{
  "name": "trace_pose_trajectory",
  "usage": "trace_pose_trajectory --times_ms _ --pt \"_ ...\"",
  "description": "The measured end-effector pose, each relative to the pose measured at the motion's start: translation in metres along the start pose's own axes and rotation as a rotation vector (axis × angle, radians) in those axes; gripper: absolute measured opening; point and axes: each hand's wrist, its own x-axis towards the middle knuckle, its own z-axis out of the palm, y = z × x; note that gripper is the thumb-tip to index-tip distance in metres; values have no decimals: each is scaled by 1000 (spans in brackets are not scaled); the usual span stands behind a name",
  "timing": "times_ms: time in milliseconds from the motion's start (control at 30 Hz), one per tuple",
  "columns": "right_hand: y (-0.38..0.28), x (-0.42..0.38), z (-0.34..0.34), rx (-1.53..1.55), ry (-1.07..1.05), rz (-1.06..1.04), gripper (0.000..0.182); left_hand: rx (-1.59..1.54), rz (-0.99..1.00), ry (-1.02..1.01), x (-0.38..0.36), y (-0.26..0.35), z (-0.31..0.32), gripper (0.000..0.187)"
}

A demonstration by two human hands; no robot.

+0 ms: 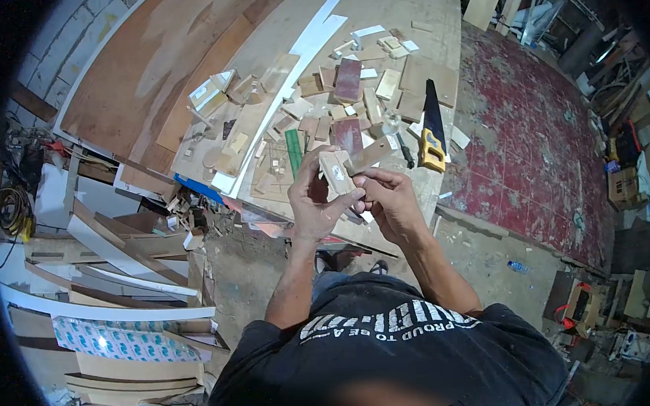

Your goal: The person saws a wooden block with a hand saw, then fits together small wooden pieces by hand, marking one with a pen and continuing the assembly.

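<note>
Above the table's near edge, my left hand [312,204] is closed around a small pale wooden block [336,171] with a light oval mark on its face. My right hand [391,202] meets it from the right, thumb and fingers pinched at the block's lower right edge. Whatever lies between those right fingertips is hidden. A flat strip of wood [370,156] shows just behind the block and slants up to the right. Left of the block lies a green strip [294,152] on the table.
A handsaw with a yellow handle [433,150] lies at the table's right side. Wood offcuts and a dark red sanding block [348,80] cover the tabletop [434,43]. A long white strip [306,53] runs across it. Curved boards [133,250] are stacked at left; a bottle [517,266] lies on the floor.
</note>
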Motion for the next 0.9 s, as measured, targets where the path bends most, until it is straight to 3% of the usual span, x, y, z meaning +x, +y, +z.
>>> trace_pose_trajectory --times_ms 300,567,733,800,900 --pt "-18 -33 -37 -13 4 11 18 29 -29 -30 -18 11 53 63" --pt "-18 -44 -48 7 8 -6 15 76 -13 -68 -26 9 60 69" --pt "-20 -47 -46 10 -88 -27 31 82 15 -5 -26 3 61 69" --pt "-22 -50 -32 -55 -47 -19 34 312 138 34 -27 1 58 67" --pt "-14 -45 -32 -161 5 3 35 416 170 -7 -32 -3 51 66"
